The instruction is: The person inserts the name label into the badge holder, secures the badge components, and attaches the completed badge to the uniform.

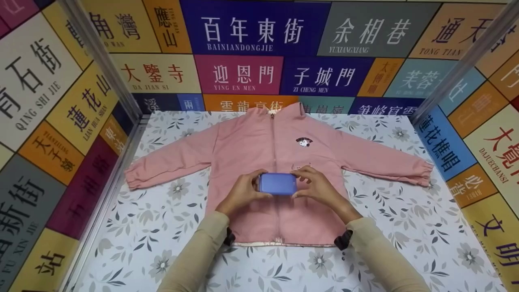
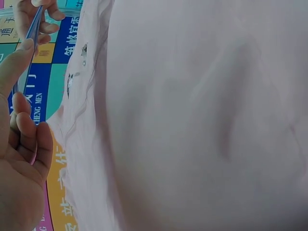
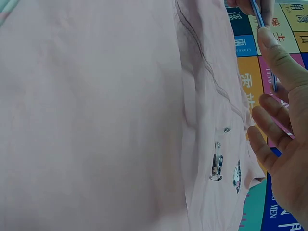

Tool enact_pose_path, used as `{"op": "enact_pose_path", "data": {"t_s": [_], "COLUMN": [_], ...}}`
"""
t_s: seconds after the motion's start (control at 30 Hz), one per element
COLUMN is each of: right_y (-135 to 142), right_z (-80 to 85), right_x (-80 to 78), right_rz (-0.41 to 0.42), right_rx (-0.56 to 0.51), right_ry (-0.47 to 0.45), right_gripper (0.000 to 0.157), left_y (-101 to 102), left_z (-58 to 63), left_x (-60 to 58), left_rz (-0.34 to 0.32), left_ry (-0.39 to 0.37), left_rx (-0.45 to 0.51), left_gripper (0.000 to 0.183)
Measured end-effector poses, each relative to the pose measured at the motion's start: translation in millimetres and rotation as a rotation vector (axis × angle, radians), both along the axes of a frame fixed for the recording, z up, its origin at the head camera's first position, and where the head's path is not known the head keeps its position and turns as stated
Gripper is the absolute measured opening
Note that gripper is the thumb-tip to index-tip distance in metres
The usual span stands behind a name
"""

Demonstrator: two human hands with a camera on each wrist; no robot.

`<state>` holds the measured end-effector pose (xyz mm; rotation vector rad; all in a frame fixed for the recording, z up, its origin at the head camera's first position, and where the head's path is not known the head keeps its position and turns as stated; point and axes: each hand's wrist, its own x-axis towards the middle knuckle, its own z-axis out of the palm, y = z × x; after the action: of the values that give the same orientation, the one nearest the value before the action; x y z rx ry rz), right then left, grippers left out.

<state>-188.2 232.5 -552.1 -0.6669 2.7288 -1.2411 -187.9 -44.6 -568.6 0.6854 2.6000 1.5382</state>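
Both hands hold a thin blue phone [image 1: 278, 183] level above the front of a pink zip-up jacket [image 1: 247, 150]. The left hand [image 1: 243, 188] pinches its left end between thumb and fingers. At the other end, the right hand [image 1: 318, 188] grips it the same way. Seen nearly edge-on, the phone [image 2: 32, 36] shows as a narrow blue strip in the left wrist view. The jacket lies spread flat, its zip [image 1: 273, 146] closed down the middle and both sleeves stretched outward. A small dark-and-white print [image 1: 304, 142] marks its chest.
A white cloth with grey leaves and flowers [image 1: 162, 227] covers the table under the jacket. Panels with coloured street-name blocks [image 1: 251, 32] stand behind and on both sides. Dark bands [image 1: 344, 239] circle both wrists at the beige sleeves [image 1: 194, 251].
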Motion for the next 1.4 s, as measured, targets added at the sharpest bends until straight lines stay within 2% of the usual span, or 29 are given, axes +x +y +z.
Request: {"op": "enact_pose_path", "data": {"t_s": [0.33, 0.5, 0.7, 1.03, 1.13, 1.3, 1.4], "right_y": [1, 3, 0, -3, -3, -2, -5], "right_z": [4.4, 6.6, 8.1, 9.5, 9.7, 15.6, 26.7], "right_x": [0.8, 1.7, 1.0, -1.7, -2.7, -2.4, 0.8], "right_rz": [0.024, 0.020, -0.024, -0.106, -0.125, -0.149, -0.154], "right_rx": [0.021, 0.017, -0.067, -0.248, -0.282, -0.329, -0.376], "right_ry": [0.027, 0.023, -0.005, -0.045, -0.077, -0.108, -0.108], "right_gripper": [0.076, 0.073, 0.068, 0.051, 0.046, 0.033, 0.025], "left_y": [-2, -2, -2, -2, -4, -7, -7], "left_z": [0.9, -0.4, 1.1, -1.9, -2.8, -4.5, -5.7], "left_x": [2.3, 3.2, 4.5, 4.2, 4.3, 5.7, 6.4], "left_rz": [0.003, -0.001, 0.017, 0.041, 0.014, -0.097, -0.130], "left_ry": [0.024, 0.008, -0.026, -0.012, -0.062, -0.150, -0.145], "left_rx": [-0.100, -0.099, -0.050, 0.035, 0.092, 0.218, 0.243], "left_gripper": [0.083, 0.082, 0.071, 0.042, 0.035, 0.030, 0.031]}}
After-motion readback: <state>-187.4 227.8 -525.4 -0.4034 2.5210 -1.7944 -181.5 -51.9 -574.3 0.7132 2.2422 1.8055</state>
